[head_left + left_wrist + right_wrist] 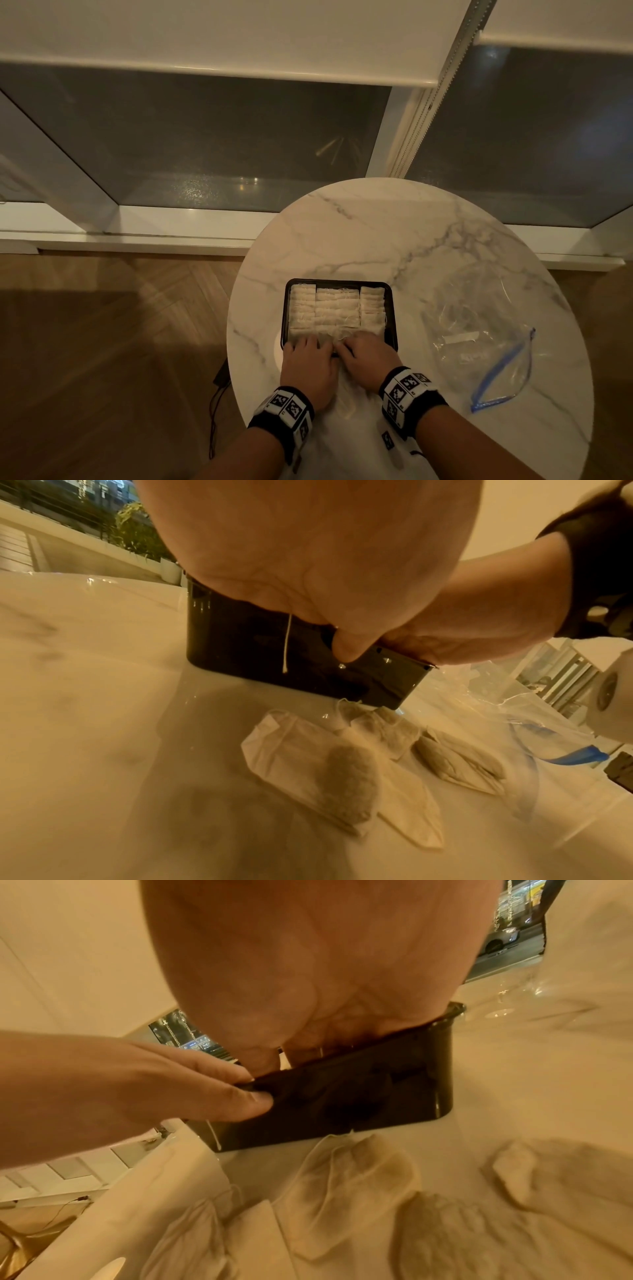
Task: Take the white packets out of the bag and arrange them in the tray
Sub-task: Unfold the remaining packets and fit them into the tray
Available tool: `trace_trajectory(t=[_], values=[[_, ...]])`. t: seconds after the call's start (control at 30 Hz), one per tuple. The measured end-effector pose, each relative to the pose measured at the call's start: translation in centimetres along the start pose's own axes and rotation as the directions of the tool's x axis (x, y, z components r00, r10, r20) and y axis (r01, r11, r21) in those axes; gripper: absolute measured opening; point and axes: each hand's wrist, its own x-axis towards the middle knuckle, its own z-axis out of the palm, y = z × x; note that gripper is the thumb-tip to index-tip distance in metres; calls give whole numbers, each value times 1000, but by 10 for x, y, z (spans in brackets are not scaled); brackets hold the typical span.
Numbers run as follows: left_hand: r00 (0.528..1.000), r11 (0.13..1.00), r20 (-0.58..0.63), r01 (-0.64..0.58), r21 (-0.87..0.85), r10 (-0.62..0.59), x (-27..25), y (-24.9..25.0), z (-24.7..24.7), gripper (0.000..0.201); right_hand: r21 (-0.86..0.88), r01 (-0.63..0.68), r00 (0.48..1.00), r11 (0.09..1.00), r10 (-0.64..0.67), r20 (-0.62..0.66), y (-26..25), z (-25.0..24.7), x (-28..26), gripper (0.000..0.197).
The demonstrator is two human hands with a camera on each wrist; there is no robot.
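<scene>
A black tray (339,281) sits on the round marble table (411,233), filled with rows of white packets (337,308). Both hands are at its near edge. My left hand (308,359) reaches its fairly straight fingers over the rim, with the thumb on the outer wall (377,1096). My right hand (366,356) does the same beside it, thumb (346,647) on the wall (240,647); its fingertips are hidden inside the tray. A thin string (287,642) hangs from under my left palm. Several loose packets (342,772) (352,1177) lie on the table under my wrists.
The clear zip bag (479,325) with a blue seal (496,370) lies flat to the right of the tray. The table's edge is close on the left of the tray. A window and sill run behind the table; a dark cable (219,394) lies on the wooden floor.
</scene>
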Motion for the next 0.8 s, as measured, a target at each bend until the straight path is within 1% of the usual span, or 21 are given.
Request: trace_trajectory(t=[0.27, 0.4, 0.47, 0.53, 0.6, 0.7, 0.8], values=[[1000, 1000, 2, -2, 28, 2, -1, 0, -2, 40, 39, 4, 1000, 999, -3, -18, 1, 2, 0, 59], [1000, 1000, 1, -13, 15, 13, -1, -1, -2, 40, 87, 6, 1000, 996, -5, -16, 0, -2, -1, 51], [1000, 1000, 0, -12, 11, 12, 0, -2, -2, 40, 48, -22, 999, 999, 24, -33, 1, -6, -3, 45], [1000, 1000, -2, -13, 14, 13, -1, -4, -1, 39, -27, -53, 997, 998, 52, -54, 0, -9, -5, 44], [1000, 1000, -5, -6, 5, 6, 0, -4, -2, 39, -37, -59, 997, 998, 57, -48, -1, -10, -7, 43], [999, 995, -49, -17, -94, 13, 1, -5, -2, 34, 12, -51, 997, 999, 52, -62, 1, -14, -8, 35], [982, 947, -171, -124, -297, 75, -6, -12, 1, 32, 140, 11, 981, 990, 16, -192, 7, -21, -16, 21]])
